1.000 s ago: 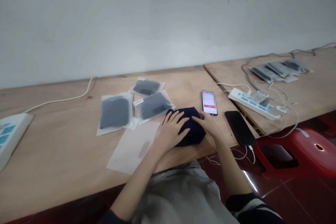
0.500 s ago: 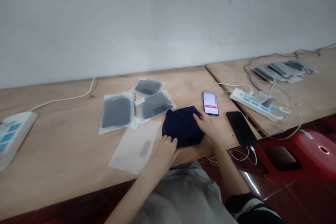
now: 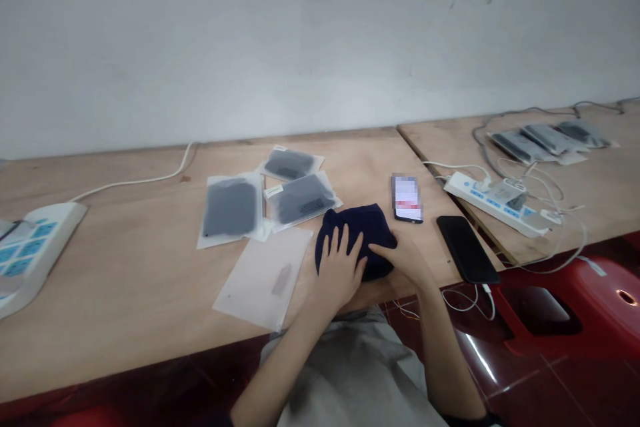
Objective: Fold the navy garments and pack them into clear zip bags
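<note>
A folded piece of navy-blue cloth (image 3: 373, 217) lies near the table's front edge. My left hand (image 3: 340, 270) rests flat on its front left part, with the fingers spread. At the right edge of the cloth, my right hand (image 3: 405, 259) has its thumb over the top and its other fingers curled at the side, partly hidden. To the left of the cloth is an empty-looking frosted plastic bag (image 3: 260, 273). Beyond that lie several frosted bags with dark contents, among them a large one (image 3: 231, 207) and a labelled one (image 3: 303, 200).
A phone with a lit screen (image 3: 407, 199) and a dark phone on a cable (image 3: 466, 248) lie to the right. Power strips stand at right (image 3: 495, 203) and left (image 3: 43, 253). More packed bags (image 3: 523, 147) lie far right, above a red stool (image 3: 600, 300).
My left hand has gone from curled fingers at the cloth's front left edge to lying spread on top. My right hand has shifted down along the right edge.
</note>
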The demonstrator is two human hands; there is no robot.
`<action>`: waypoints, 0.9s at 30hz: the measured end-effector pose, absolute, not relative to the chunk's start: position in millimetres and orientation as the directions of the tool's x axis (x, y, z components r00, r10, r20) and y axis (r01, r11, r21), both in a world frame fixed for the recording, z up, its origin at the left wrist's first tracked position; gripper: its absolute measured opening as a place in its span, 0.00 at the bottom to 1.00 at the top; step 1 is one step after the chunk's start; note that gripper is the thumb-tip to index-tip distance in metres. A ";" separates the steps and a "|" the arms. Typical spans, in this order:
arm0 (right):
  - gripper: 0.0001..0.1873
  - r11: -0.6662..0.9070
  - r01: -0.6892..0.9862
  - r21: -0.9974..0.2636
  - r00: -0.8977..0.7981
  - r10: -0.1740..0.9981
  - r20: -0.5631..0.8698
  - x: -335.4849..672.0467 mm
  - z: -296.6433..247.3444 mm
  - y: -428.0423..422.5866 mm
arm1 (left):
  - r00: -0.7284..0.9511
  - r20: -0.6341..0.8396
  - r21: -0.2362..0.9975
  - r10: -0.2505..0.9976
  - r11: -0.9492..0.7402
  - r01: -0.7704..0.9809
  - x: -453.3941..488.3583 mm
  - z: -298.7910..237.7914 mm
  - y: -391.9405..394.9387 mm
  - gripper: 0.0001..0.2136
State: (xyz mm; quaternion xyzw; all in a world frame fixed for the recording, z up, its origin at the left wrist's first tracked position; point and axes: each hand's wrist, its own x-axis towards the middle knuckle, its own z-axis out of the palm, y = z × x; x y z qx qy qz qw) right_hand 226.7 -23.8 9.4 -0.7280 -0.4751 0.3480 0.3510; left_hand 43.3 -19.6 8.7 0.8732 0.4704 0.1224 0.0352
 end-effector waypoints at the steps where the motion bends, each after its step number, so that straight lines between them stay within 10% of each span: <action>1: 0.19 -0.276 0.425 -0.862 0.285 0.945 -0.162 228.2 8.3 -22.5 | 0.521 0.168 0.183 0.837 -0.546 0.818 43.1 9.2 -24.7 0.24; 12: 0.27 -0.212 0.215 -0.953 0.463 0.882 -0.091 235.9 -9.9 -20.4 | 0.488 0.174 0.368 0.855 -0.517 0.773 27.3 42.7 -17.6 0.14; 22: 0.21 -0.166 0.465 -0.870 0.255 0.966 -0.048 246.7 3.4 -16.3 | 0.882 -0.230 0.430 0.411 -0.770 0.471 62.2 50.4 112.2 0.45; 27: 0.18 -0.081 0.453 -0.888 0.216 0.976 0.021 249.9 8.3 -15.8 | 0.829 -0.274 0.270 0.487 -0.788 0.553 64.0 61.9 119.6 0.26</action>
